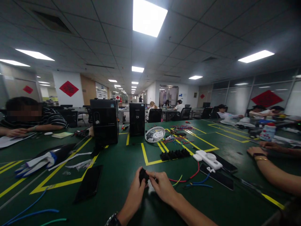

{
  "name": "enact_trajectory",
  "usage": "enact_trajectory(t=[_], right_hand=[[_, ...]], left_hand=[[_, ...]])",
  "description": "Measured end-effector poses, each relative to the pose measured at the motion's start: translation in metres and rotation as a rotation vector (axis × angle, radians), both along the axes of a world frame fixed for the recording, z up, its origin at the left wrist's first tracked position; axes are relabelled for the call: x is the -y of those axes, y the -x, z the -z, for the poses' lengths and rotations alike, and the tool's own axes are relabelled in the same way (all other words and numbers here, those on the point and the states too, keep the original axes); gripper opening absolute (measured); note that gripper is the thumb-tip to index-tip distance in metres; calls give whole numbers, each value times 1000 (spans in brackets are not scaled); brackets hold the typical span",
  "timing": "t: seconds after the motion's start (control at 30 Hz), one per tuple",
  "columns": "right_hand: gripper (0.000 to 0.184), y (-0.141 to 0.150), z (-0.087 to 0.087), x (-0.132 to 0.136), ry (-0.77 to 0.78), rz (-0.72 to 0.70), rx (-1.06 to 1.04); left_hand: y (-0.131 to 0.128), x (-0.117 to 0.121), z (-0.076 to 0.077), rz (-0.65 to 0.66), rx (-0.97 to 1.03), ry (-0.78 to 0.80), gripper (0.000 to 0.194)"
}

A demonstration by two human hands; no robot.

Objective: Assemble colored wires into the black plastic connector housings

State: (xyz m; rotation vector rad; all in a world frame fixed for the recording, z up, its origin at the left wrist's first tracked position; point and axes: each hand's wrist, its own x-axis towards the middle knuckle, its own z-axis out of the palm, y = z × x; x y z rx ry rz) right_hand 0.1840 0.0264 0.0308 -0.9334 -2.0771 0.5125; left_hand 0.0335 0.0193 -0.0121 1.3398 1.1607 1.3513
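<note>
My left hand [134,190] is closed around a small black part [143,175], blocky in shape, above the green table. Against the right side of that part, the thumb and fingers of my right hand [164,187] are pinched together. What lies between those fingertips is too small to make out. A whitish patch [151,187] shows below, between the two hands. Farther forward stands a row of similar-looking black pieces [175,154]. Red wire [188,180] and blue wires [199,184] lie to the right of my right hand.
A dark phone [89,182] lies left; a white power strip [208,159] is right, beside dark flat devices. Black computer cases [137,119] and a white round basket-like item [155,135] stand ahead. A glove [37,164] lies far left. A co-worker's arm [270,169] rests at right.
</note>
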Motion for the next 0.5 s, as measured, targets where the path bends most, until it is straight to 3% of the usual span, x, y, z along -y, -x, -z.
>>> enact_trajectory(t=[0.17,0.3,0.5], right_hand=[[32,-2,-13,-1,14,-41,84],[31,-1,-7,0,-20,-34,46],[40,6,-6,10,48,-76,-34]], left_hand=[[-3,3,-6,52,47,-19,67],[-2,7,-14,43,148,3,72],[1,14,-34,-198,276,-31,67]])
